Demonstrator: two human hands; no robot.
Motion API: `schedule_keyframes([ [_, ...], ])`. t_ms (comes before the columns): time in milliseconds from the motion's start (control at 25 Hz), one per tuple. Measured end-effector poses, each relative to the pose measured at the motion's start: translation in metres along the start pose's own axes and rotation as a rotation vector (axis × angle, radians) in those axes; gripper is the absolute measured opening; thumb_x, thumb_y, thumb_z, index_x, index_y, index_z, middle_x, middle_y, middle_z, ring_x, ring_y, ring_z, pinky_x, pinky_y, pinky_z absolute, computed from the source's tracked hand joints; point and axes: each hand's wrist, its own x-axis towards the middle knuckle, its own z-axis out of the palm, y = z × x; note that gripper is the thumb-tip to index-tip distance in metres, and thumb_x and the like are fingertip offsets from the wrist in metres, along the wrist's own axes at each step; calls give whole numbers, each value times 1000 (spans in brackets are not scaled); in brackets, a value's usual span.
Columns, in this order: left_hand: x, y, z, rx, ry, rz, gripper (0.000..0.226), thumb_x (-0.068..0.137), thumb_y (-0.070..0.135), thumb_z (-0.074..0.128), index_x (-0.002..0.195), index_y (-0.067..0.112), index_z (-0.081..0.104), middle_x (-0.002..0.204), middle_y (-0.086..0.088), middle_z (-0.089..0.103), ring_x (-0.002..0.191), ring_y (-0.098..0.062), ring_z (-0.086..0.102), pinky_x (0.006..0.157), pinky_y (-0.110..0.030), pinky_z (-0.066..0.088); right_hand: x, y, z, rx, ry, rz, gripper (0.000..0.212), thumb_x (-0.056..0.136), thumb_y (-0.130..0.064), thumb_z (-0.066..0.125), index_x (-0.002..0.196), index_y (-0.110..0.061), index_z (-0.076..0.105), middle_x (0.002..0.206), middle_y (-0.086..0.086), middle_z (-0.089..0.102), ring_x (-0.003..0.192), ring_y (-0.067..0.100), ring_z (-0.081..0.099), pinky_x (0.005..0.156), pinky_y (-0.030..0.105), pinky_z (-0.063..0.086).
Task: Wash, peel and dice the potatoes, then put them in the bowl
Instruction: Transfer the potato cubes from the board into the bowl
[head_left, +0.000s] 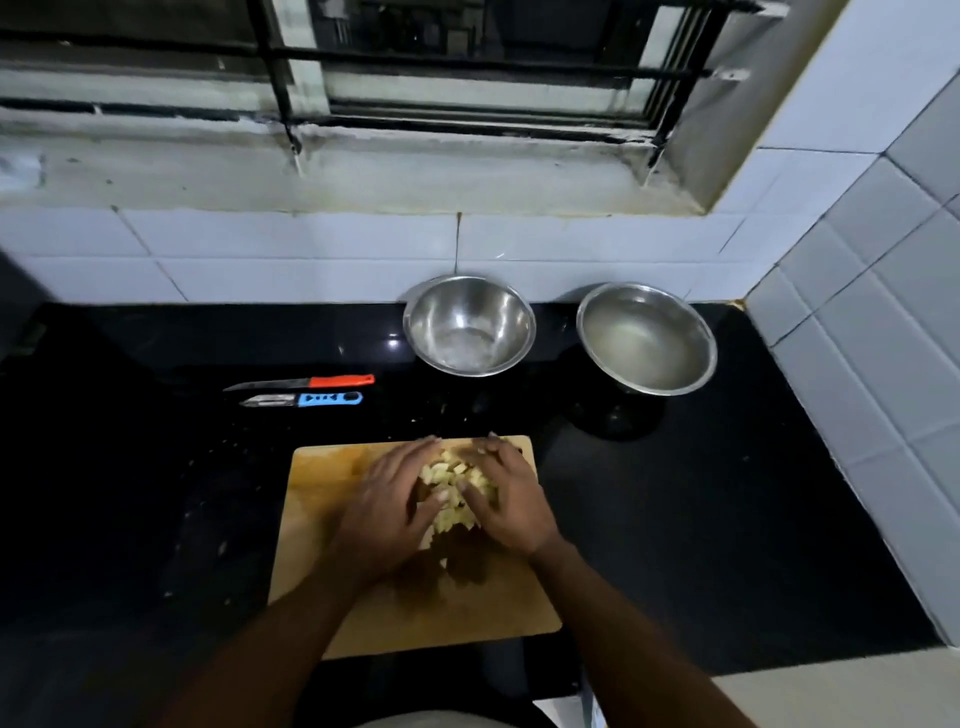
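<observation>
Yellow diced potatoes (457, 493) between two cupped hands: left (392, 512), right (511, 501).

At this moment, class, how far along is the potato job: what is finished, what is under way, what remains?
Done: the diced potato is heaped on the cutting board, and the knife and peeler lie set aside. In hand: the left hand and right hand cup the heap from either side. Left: moving the dice into a bowl; the nearer bowl holds no potato.

Both hands, left hand (387, 499) and right hand (511, 499), cup diced potato (457, 493) on the cutting board (322, 519).
</observation>
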Motion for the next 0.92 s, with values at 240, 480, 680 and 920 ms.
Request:
schedule_keyframes([
  [240,0,18,49,187,97,-36,46,103,35,29,138,20,54,137,1,53,123,-20,50,97,-36,38,-4,0,9,-118,65,-69,34,99,-36,50,127,-19,59,127,1,52,122,17,45,104,39,38],
  [480,6,27,56,324,167,-138,41,104,30,25,126,15,57,122,-5,55,103,-25,51,89,-39,41,-3,-4,13,-116,123,-66,24,102,-28,47,116,-15,62,114,0,55,107,17,48,94,35,36],
  [680,4,27,59,376,242,-124,33,104,25,28,100,9,57,97,-11,51,84,-28,47,76,-41,41,-2,-4,17,-182,110,-59,32,105,-37,35,108,-18,60,107,1,51,95,18,45,87,35,38],
  [920,3,21,65,354,381,2,25,101,18,44,94,4,63,90,-11,60,80,-27,55,72,-37,47,1,-4,22,-337,125,-104,27,107,-32,34,95,-18,55,96,0,49,85,18,44,82,36,40],
])
